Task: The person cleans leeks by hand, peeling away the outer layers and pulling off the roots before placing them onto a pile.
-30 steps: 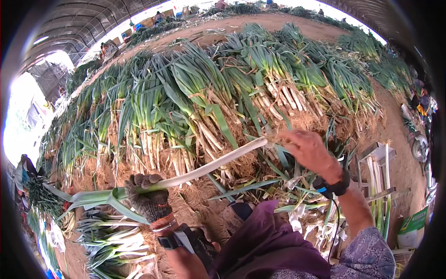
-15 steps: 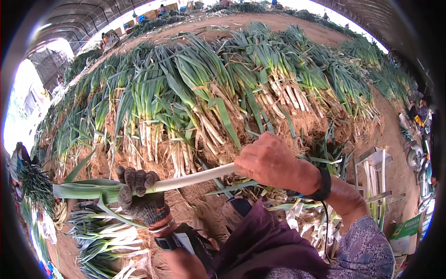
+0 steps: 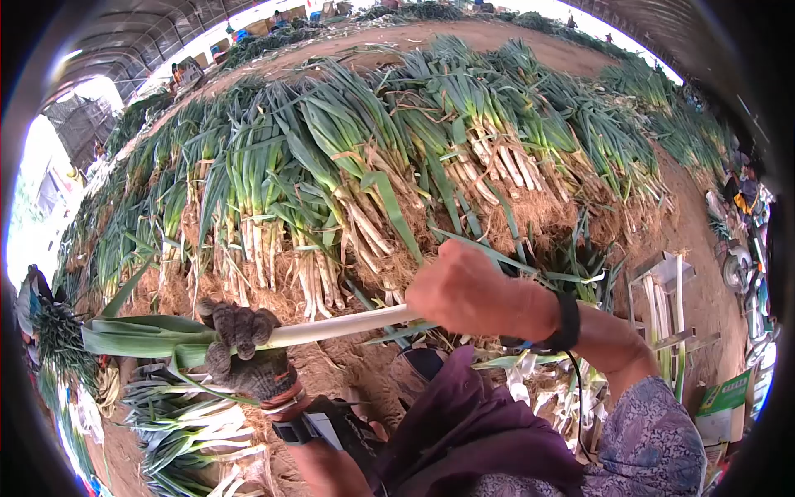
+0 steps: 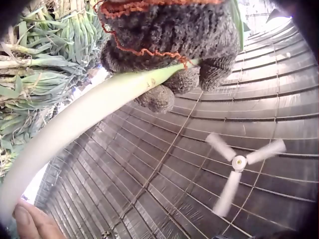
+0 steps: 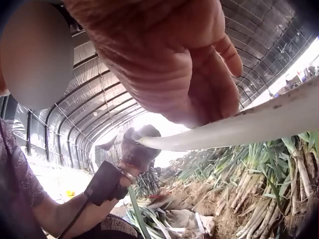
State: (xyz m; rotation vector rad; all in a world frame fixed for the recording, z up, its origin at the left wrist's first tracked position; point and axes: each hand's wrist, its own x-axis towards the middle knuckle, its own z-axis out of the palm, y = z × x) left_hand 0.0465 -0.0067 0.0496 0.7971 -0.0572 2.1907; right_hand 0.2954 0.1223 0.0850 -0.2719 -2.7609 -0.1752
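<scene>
A long leek (image 3: 339,325) lies across the front of the body, white shank to the right and broad green leaves (image 3: 145,338) to the left. My left hand (image 3: 244,348), in a dark knitted glove with orange cuff stitching, grips it where white turns green. The bare right hand (image 3: 476,294) holds the shank further right, fingers curled down to it and hiding part of it in the head view. In the right wrist view, brown marks show on the shank (image 5: 279,117) beyond the fingers. The left wrist view shows right-hand fingertips (image 4: 37,224) against the shank.
Rooted leeks (image 3: 265,166) lie heaped across the ground ahead. White-shanked leeks (image 3: 207,439) are stacked at lower left. At right stands a metal rack (image 3: 654,286) holding several leeks, with a green and white carton (image 3: 720,414) nearby. Peelings (image 3: 517,389) litter the ground by the purple cloth.
My right hand came left from the leek's root end onto its shank, then shifted slightly further left. The left hand kept its grip. Loose roots and strips seen at the right hand no longer show there.
</scene>
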